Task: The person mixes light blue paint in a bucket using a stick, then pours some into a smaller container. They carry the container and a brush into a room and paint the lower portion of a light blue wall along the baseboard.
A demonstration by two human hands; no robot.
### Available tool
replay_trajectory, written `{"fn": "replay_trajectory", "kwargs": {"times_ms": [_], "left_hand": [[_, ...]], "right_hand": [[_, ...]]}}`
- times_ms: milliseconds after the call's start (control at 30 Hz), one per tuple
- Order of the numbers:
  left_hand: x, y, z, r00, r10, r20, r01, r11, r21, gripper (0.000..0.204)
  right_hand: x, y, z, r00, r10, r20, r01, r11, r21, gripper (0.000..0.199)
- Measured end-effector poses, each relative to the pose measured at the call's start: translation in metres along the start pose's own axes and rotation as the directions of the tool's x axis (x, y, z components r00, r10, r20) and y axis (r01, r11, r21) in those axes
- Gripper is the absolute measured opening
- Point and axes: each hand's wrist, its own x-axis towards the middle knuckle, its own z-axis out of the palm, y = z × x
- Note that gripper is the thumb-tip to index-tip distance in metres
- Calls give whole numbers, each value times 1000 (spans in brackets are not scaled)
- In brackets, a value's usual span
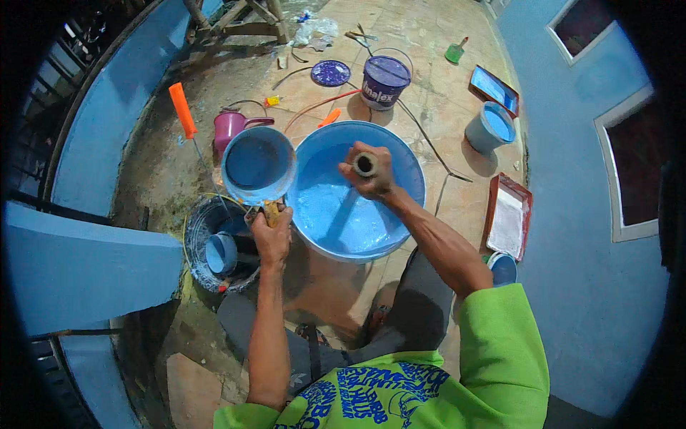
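My right hand [371,171] grips the top end of a stick [366,164] that stands down into a big blue basin [400,154] of light blue paint. My left hand [271,232] holds the handle of a blue scoop pot [257,164] full of blue paint, held level just left of the basin's rim. Below the pot sits a dark paint-stained bucket [204,222] with a small blue cup [221,252] inside. My knees are bent under me on the tiled floor.
A purple paint pail [384,80] and its lid [331,72] stand behind the basin. A maroon jug [230,126], an orange roller handle [182,109], a grey bucket [489,126], two paint trays [509,218] and a green brush [454,52] lie around. Blue walls close both sides.
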Motion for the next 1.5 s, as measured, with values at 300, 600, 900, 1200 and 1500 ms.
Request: {"fn": "replay_trajectory", "kwargs": {"times_ms": [300, 600, 900, 1200, 1500], "left_hand": [[11, -27, -5, 998, 67, -10, -67, 998, 18, 18], [7, -14, -2, 999, 21, -48, -16, 995, 94, 23], [4, -5, 0, 998, -57, -26, 59, 996, 68, 22], [5, -23, -2, 993, 94, -70, -87, 991, 99, 24], [4, -23, 6, 993, 104, -61, -102, 994, 35, 19]], "right_hand": [[-38, -17, -20, 954, 298, 13, -293, 926, 238, 26], [11, -3, 68, 959, 276, -71, -245, 927, 284, 24], [40, 20, 51, 903, 102, -416, -32, 985, 170, 21], [14, -2, 55, 920, 240, -308, -141, 940, 312, 25], [-40, -16, 17, 958, 284, -47, -209, 799, 564, 22]]}}
